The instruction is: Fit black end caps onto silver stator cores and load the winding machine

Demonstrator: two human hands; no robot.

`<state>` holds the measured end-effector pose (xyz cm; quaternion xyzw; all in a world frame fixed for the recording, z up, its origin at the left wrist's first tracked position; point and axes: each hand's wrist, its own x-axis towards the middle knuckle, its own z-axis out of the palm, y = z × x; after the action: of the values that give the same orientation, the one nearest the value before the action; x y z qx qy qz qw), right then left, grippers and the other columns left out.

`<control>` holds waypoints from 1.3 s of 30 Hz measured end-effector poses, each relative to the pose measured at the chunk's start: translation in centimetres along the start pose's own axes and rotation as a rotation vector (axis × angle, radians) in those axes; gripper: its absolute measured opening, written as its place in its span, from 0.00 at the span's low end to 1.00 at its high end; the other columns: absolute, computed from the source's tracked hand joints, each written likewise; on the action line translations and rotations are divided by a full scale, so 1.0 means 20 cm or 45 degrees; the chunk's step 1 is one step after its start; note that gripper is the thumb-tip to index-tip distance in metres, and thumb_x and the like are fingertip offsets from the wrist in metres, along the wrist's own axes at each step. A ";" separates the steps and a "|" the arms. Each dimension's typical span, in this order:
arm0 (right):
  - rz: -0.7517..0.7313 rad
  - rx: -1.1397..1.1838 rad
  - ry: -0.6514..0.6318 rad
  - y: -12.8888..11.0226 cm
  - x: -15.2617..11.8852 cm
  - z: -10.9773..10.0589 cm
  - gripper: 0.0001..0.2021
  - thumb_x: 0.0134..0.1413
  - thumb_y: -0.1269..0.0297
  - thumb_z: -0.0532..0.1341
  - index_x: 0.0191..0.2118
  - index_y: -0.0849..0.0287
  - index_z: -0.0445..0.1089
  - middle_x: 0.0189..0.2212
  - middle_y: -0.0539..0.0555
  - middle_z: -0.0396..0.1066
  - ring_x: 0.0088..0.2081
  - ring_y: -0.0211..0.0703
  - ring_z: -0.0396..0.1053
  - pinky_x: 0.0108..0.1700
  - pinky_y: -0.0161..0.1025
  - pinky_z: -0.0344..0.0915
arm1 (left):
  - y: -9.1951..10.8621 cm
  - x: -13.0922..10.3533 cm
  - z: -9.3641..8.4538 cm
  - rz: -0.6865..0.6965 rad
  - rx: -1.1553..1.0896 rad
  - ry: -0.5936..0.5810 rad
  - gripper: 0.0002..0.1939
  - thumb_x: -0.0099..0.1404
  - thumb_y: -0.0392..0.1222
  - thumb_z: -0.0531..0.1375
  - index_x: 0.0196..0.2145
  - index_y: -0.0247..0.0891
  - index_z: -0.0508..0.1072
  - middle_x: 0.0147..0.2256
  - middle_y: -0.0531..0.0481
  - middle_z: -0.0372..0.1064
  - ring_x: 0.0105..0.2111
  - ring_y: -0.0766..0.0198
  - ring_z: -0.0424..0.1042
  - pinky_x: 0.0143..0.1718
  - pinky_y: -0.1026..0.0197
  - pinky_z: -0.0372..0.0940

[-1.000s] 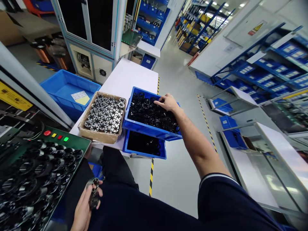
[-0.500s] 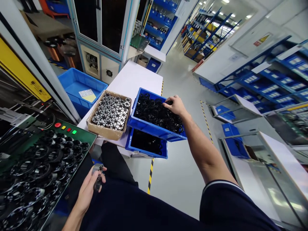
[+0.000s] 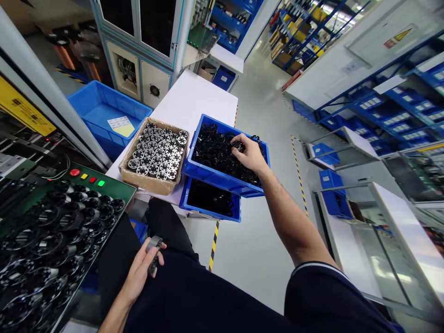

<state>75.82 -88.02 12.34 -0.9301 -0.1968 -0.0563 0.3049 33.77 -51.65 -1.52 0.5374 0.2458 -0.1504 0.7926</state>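
Note:
My left hand (image 3: 140, 268) is closed round a grey metal ring part (image 3: 154, 242), with a darker piece under it, low in front of my body. Over the upper blue bin (image 3: 225, 181) my right hand (image 3: 247, 153) curls its fingers round a black part (image 3: 239, 146) among many loose black plastic parts (image 3: 217, 150). Left of that bin stands a cardboard box (image 3: 149, 181) with rows of silver ring parts (image 3: 156, 151). A lower blue bin (image 3: 211, 213) with dark contents sits under the upper one.
At the left, a green machine table (image 3: 121, 187) bears many dark rings and has coloured buttons. A large blue tub (image 3: 104, 104) with paper in it stands behind. The white table (image 3: 208, 96) reaches back, and shelving (image 3: 381, 111) is at the right.
My right hand has moved slightly left over the black parts, its fingers now more curled. My left hand, still holding the metal part, has shifted right. The view has shifted a little.

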 end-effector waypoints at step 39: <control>-0.769 0.513 -0.453 -1.22 -0.84 0.52 0.30 0.81 0.46 0.76 0.78 0.49 0.77 0.55 0.59 0.78 0.50 0.50 0.81 0.51 0.46 0.87 | 0.52 -0.14 0.25 0.758 -0.131 0.121 0.22 0.77 0.58 0.80 0.46 0.42 0.76 0.38 0.54 0.70 0.36 0.64 0.70 0.41 0.60 0.70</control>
<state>50.58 -69.43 13.39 -0.7474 -0.5180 0.0583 0.4119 37.77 -52.43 9.52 0.5513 0.1216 0.1266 0.8157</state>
